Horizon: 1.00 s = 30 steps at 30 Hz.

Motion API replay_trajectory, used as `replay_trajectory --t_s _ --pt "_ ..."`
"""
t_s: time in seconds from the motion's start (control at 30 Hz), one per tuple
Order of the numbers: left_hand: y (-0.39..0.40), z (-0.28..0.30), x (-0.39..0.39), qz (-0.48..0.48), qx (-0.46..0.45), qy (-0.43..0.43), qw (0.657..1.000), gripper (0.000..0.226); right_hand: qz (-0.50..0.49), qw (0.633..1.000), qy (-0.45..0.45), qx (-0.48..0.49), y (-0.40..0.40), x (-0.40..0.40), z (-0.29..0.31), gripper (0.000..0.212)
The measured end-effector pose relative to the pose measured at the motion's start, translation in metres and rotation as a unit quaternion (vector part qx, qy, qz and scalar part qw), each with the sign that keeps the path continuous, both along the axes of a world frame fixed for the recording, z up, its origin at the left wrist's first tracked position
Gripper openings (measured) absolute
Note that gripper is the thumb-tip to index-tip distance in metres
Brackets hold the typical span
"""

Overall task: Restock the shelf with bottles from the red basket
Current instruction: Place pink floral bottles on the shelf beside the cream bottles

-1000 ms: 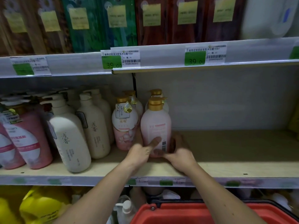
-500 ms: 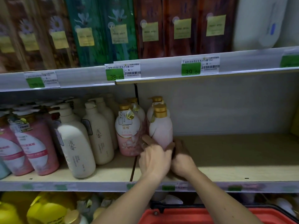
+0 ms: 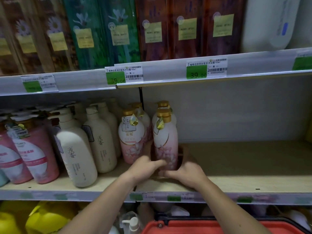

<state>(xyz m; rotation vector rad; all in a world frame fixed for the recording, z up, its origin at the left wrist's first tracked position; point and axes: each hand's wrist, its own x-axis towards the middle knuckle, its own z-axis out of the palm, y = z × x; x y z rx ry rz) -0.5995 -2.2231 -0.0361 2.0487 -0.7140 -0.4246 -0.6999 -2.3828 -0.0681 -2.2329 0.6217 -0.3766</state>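
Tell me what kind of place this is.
Most likely a shop's toiletries aisle: price tags with barcodes on the shelf edge, rows of pump bottles, and a red basket below.

- Pink-and-white bottle (image 3: 166, 141) with gold cap: upright on the shelf (image 3: 244, 166), just right of a matching bottle.
- Red basket (image 3: 211, 228): below the shelf's front edge.

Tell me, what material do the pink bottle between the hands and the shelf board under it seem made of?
Pink-and-white flowered bottle: probably smooth plastic with a satin finish, judging by soft highlights; its gold pump cap looks metallic-coated. Pale shelf board: apparently wood-grain laminate, matte, with faint streaks. Left hand and right hand hold the bottle's base.
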Motion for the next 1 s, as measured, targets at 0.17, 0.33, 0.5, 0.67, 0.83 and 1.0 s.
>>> replay_trajectory --t_s 0.17,0.33,0.5,0.67,0.83,1.0 --pt "-0.01 -0.004 -0.005 0.012 -0.035 -0.01 0.999 0.045 -0.006 0.998 -0.045 0.041 -0.008 -0.002 -0.001 0.097" --pt "-0.018 -0.025 -0.024 0.16 -0.021 -0.145 0.976 0.055 0.028 0.994 -0.088 0.061 -0.017 -0.004 -0.005 0.066" --pt "-0.024 -0.021 -0.031 0.19 -0.016 -0.177 0.966 0.038 0.028 0.994 -0.084 0.056 -0.019 0.002 -0.007 0.039" --pt "-0.027 -0.019 -0.036 0.199 0.0 -0.213 0.957 0.027 0.025 0.987 -0.159 -0.028 -0.01 0.005 -0.006 0.059" --pt "-0.022 -0.018 -0.034 0.213 0.012 -0.254 0.943 0.027 0.037 0.997 -0.038 -0.049 -0.008 0.004 -0.008 0.066" --pt "-0.026 -0.02 -0.033 0.2 0.058 -0.3 0.931 0.019 0.047 0.996 -0.024 -0.072 -0.003 0.004 -0.002 0.089"
